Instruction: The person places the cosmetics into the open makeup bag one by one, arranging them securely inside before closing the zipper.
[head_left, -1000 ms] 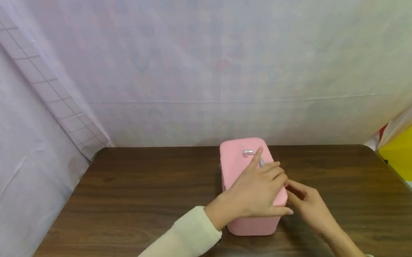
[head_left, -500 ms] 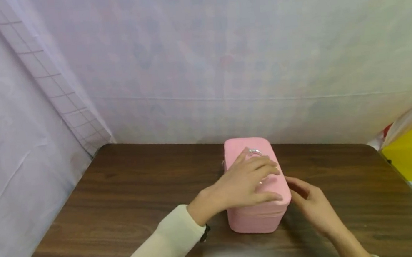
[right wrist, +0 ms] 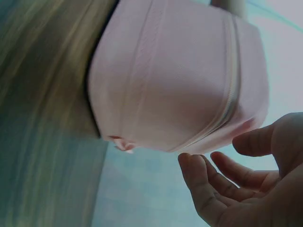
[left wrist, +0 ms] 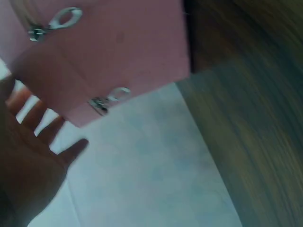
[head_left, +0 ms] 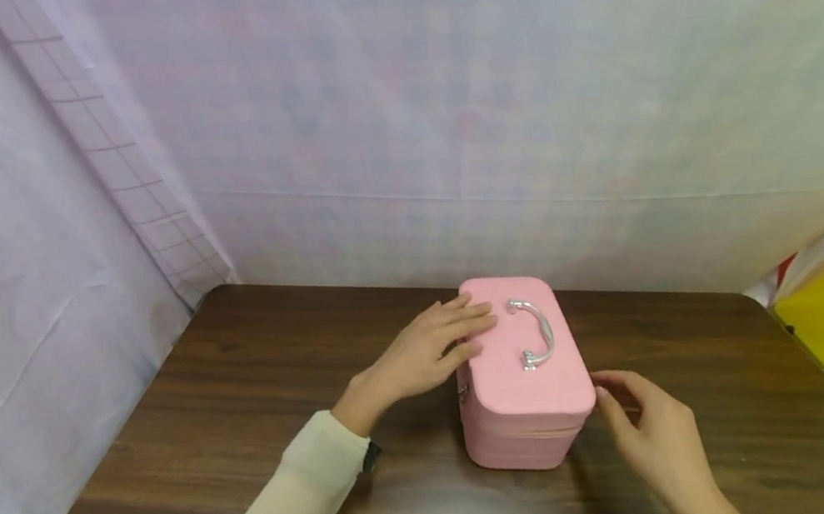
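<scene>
Standing upright on wooden table (head_left: 247, 408), near its far edge: pink case (head_left: 528, 395), rounded box form, zip seam around upper body. Shell looks semi-rigid, smooth faux leather; judged light, not fragile, somewhat slippery on flat faces. Best hold: silver handle (head_left: 535, 333) on case top, or both side walls. Left hand (head_left: 422, 355) lies flat, fingers straight, on top-left edge of case. Right hand (head_left: 652, 433) hovers just right of case, fingers loosely curled, holding nothing. Zip pulls (left wrist: 108, 99) hang on left side.
</scene>
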### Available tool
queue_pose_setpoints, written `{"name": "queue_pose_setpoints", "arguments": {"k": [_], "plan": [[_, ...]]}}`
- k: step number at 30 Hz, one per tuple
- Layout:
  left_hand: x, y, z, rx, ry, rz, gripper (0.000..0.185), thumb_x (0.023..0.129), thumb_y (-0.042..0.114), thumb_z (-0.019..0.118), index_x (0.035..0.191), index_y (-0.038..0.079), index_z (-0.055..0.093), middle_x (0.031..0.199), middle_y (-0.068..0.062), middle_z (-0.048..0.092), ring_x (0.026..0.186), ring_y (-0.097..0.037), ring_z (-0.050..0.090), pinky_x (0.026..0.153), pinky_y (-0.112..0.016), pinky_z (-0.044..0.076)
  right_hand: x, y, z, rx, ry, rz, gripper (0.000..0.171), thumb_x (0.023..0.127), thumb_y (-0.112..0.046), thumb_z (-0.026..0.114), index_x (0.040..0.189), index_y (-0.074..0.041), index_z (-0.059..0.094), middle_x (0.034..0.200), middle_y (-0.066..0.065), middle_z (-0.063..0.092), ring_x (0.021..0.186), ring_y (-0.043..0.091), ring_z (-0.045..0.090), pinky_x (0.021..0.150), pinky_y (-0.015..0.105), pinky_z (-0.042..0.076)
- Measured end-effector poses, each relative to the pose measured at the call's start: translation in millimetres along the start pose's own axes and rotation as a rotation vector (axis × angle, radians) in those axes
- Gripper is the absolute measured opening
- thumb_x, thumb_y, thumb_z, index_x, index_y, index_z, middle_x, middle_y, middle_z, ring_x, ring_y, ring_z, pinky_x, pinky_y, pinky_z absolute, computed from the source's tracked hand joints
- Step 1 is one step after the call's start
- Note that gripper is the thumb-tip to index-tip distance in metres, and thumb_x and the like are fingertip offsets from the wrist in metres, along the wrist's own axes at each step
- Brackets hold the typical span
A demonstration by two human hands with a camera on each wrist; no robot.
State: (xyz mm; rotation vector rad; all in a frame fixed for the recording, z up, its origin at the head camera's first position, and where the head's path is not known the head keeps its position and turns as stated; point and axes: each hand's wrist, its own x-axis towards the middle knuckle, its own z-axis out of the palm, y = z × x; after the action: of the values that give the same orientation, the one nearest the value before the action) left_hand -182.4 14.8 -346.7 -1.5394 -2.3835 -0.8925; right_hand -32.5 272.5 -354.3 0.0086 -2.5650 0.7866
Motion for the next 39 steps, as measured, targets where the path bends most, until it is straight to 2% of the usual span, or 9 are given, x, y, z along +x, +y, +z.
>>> {"name": "queue_pose_setpoints", "arguments": {"k": [6,9,12,17,22,27,30,33,39], "plan": [[-2.0,-13.5,-5.0,-0.004,-0.125,0.078,0.064,0.085,0.04,0.07,0.142,0.022,0.048,0.154,0.002,0.031,0.145,-0.022,0.011,0.114,-0.044,0.009,-10.7,-7.8,-3.4,0.059,-0.087,-0.004,0.03,0.099,-0.015,0.053,0.124,0.001,0.062,0.102,0.014,0.07,0.09,0.029,0.068,0.072,0.044,0.054],[-2.5,-18.1,-7.2,0.022,-0.132,0.104,0.07,0.08,0.044,0.074,0.142,0.023,0.049,0.153,0.002,0.032,0.144,-0.021,0.014,0.114,-0.043,0.008,-13.2,-8.8,-2.7,0.095,-0.113,0.032,0.032,0.101,-0.019,0.049,0.123,0.0,0.063,0.102,0.01,0.071,0.096,0.025,0.066,0.079,0.028,0.053],[-2.7,-21.0,-7.2,0.083,-0.085,0.129,0.072,0.073,0.048,0.077,0.137,0.024,0.055,0.148,0.003,0.041,0.141,-0.021,0.023,0.114,-0.041,0.012,-14.2,-10.0,-1.5,0.149,-0.138,0.085,0.037,0.102,-0.025,0.047,0.126,-0.001,0.061,0.109,0.01,0.069,0.101,0.023,0.063,0.08,0.016,0.047],[-3.8,-19.9,-2.5,0.221,0.082,0.145,0.071,0.059,0.057,0.08,0.122,0.028,0.068,0.129,0.002,0.06,0.124,-0.021,0.044,0.111,-0.043,0.022,-6.8,-5.7,8.8,0.267,-0.18,0.096,0.048,0.098,-0.029,0.056,0.133,0.004,0.052,0.124,0.019,0.06,0.111,0.03,0.059,0.085,0.025,0.049],[-3.3,-10.6,1.4,0.398,0.209,0.178,0.066,0.059,0.066,0.075,0.111,0.025,0.073,0.113,0.003,0.065,0.114,-0.019,0.05,0.112,-0.049,0.017,11.1,9.4,18.9,0.426,-0.209,0.071,0.051,0.1,-0.027,0.052,0.139,0.005,0.044,0.137,0.019,0.05,0.125,0.029,0.047,0.092,0.012,0.038],[-2.7,-2.8,6.3,0.386,0.219,0.21,0.066,0.069,0.059,0.075,0.112,0.01,0.071,0.128,-0.002,0.061,0.125,-0.022,0.049,0.111,-0.04,0.026,25.3,21.4,25.7,0.563,-0.229,0.067,0.05,0.102,-0.023,0.047,0.142,0.006,0.039,0.142,0.02,0.043,0.131,0.025,0.04,0.096,0.011,0.034],[-3.6,-1.6,9.7,0.342,0.221,0.194,0.066,0.071,0.055,0.077,0.113,0.006,0.07,0.13,-0.004,0.06,0.125,-0.023,0.05,0.108,-0.035,0.032,30.2,25.2,29.3,0.615,-0.222,0.067,0.048,0.102,-0.021,0.047,0.14,0.008,0.039,0.14,0.023,0.044,0.128,0.014,0.043,0.096,0.012,0.035],[-4.3,2.5,12.5,0.375,0.248,0.147,0.066,0.069,0.059,0.077,0.11,0.008,0.07,0.127,-0.003,0.062,0.122,-0.023,0.053,0.106,-0.034,0.034,35.4,27.6,32.8,0.656,-0.219,0.06,0.047,0.103,-0.019,0.045,0.14,0.009,0.039,0.14,0.023,0.044,0.125,0.006,0.044,0.096,0.012,0.035],[-3.1,17.3,22.2,0.48,0.322,0.044,0.07,0.068,0.066,0.072,0.113,0.012,0.07,0.119,-0.003,0.066,0.116,-0.023,0.056,0.101,-0.035,0.038,45.9,24.7,34.3,0.601,-0.196,0.09,0.05,0.104,-0.027,0.042,0.142,0.005,0.038,0.142,0.02,0.044,0.131,0.026,0.039,0.097,0.012,0.033]]}}
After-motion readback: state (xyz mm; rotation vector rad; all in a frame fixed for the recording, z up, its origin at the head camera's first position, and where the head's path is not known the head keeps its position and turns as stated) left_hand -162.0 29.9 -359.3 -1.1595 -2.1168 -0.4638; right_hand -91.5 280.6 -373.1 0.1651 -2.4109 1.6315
